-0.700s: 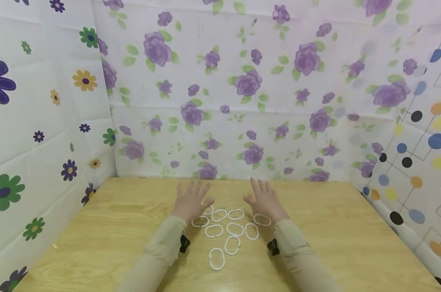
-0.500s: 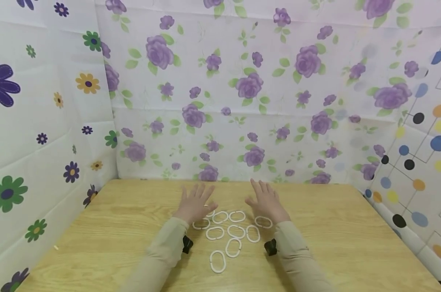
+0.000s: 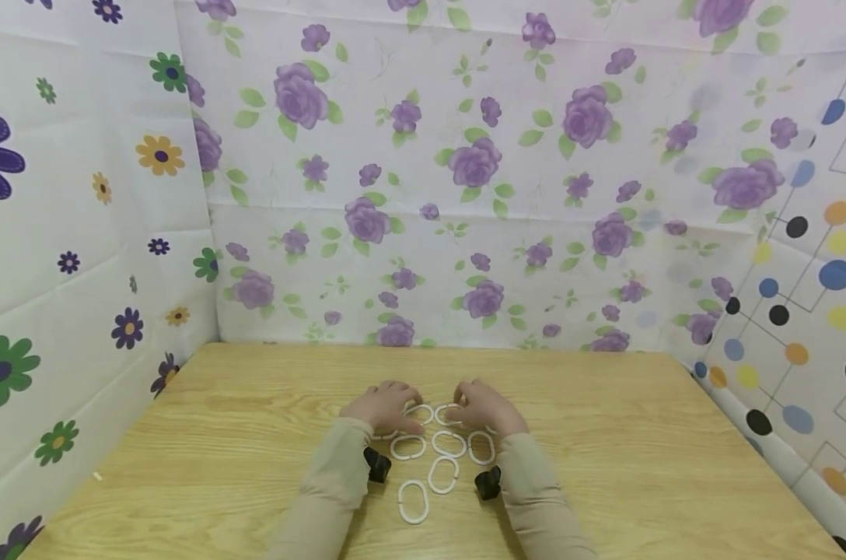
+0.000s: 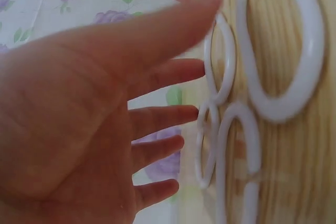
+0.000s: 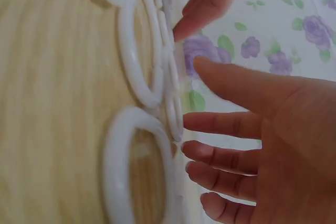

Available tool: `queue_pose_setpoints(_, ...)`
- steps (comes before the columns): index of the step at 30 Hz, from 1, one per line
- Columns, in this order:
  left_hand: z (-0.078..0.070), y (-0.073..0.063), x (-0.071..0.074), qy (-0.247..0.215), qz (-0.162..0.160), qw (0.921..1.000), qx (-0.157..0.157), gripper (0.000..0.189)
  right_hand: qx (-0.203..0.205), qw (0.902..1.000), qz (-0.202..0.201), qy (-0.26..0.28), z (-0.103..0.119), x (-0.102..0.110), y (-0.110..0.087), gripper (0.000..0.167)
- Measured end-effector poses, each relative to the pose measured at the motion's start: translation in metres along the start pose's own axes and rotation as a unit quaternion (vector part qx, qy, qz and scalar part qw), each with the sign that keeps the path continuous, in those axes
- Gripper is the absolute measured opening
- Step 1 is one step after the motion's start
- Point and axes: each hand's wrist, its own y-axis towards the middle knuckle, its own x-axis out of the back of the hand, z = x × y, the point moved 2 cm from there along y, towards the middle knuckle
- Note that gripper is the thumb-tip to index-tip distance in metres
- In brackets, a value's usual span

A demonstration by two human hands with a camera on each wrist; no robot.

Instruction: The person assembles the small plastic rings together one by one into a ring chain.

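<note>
Several white oval plastic links, some showing a small gap in the ring, lie loose on the wooden table. My left hand (image 3: pixel 384 408) reaches over the back left links, fingers spread and slightly bent. In the left wrist view its fingertips come right up to a thin-looking link (image 4: pixel 230 51), with nothing gripped. Opposite it, my right hand (image 3: pixel 491 408) bends over the back right links. Its fingers (image 5: pixel 226 124) stay apart and hold nothing in the right wrist view, close beside a link (image 5: pixel 116 166). Both hands partly hide the links beneath them.
The nearest link (image 3: pixel 400 504) lies toward the front of the table (image 3: pixel 633 467), between the forearms. Black wrist cameras (image 3: pixel 377 465) sit inside both beige sleeves. Flowered cloth (image 3: pixel 430 257) rises behind the table, with patterned sheets on either side.
Both hands have moved inward and down toward the links from a wider, flatter spread. Their fingers are now more bent. The visible links keep their arrangement.
</note>
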Motion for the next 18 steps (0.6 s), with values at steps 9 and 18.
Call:
queue_pose_setpoints(9, -0.001, 0.008, -0.008, -0.048, -0.023, 0.9985, -0.009, 0.036, -0.013, 0.9995, -0.004, 0.028, -0.002, -0.008, -0.001, 0.035)
queue_pose_setpoints(18, -0.010, 0.016, -0.006, -0.053, -0.025, 0.9965, -0.060, 0.036, 0.012, 0.9988, 0.008, 0.046, -0.004, -0.004, -0.001, 0.037)
